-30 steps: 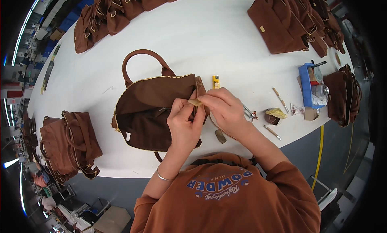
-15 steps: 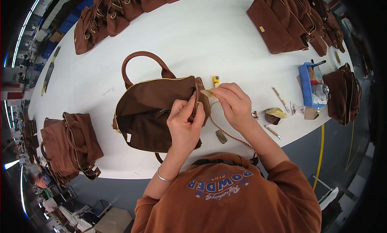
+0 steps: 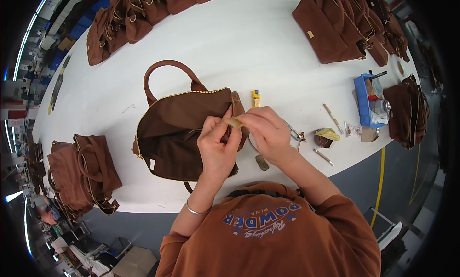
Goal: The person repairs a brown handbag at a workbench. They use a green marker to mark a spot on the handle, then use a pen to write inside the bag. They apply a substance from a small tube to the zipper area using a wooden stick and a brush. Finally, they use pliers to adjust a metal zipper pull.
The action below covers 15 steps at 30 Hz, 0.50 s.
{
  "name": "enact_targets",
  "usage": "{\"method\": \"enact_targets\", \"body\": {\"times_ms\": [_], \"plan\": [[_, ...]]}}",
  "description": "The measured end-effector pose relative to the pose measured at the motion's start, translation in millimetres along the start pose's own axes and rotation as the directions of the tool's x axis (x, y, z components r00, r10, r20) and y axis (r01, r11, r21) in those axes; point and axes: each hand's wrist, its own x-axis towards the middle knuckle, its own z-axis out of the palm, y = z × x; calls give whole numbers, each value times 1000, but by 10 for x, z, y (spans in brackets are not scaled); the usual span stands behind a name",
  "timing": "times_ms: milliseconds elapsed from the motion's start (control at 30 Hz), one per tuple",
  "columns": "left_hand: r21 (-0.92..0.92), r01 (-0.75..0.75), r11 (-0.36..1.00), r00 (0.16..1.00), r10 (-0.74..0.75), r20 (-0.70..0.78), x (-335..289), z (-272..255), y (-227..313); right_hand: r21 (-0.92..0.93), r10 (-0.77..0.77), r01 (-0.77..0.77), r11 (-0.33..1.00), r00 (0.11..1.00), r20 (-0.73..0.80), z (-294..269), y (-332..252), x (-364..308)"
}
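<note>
A brown handbag [image 3: 167,119] lies unzipped on the white table, its dark brown lining showing and one handle arching away from me. My left hand [image 3: 216,145] is closed at the bag's right end, thumb and fingers pinching the edge near the zipper end. Between the fingertips of my right hand [image 3: 268,135] is a small flat yellowish-tan piece [image 3: 234,122], held over my left fingertips. Whether the piece touches the bag edge I cannot tell. Just beyond my right hand lies a yellow lighter [image 3: 256,98]. A small dark block [image 3: 261,162] rests nearer to me.
Brown bags stand in a far-left row [image 3: 139,18], a far-right group [image 3: 330,30] and a near-left stack [image 3: 86,169]. At right are a blue bin [image 3: 363,102], a dark bag [image 3: 407,112], a small round pot [image 3: 324,139], two pen-like sticks [image 3: 332,118] and a metal tool [image 3: 296,132].
My right hand has moved left and slightly toward me, bringing the tan piece over my left fingertips. The metal tool beside it has come into sight. My left hand keeps its pinch.
</note>
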Motion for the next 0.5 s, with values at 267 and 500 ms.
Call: {"method": "enact_targets", "body": {"times_ms": [267, 500], "plan": [[-85, 122, 989, 993, -122, 7, 8, -13, 42, -110, 37, -34, 993, 999, 28, -70, 179, -49], [-48, -22, 999, 999, 23, 29, 14, -40, -76, -22, -82, 82, 996, 997, 13, 47, 6, 1]]}}
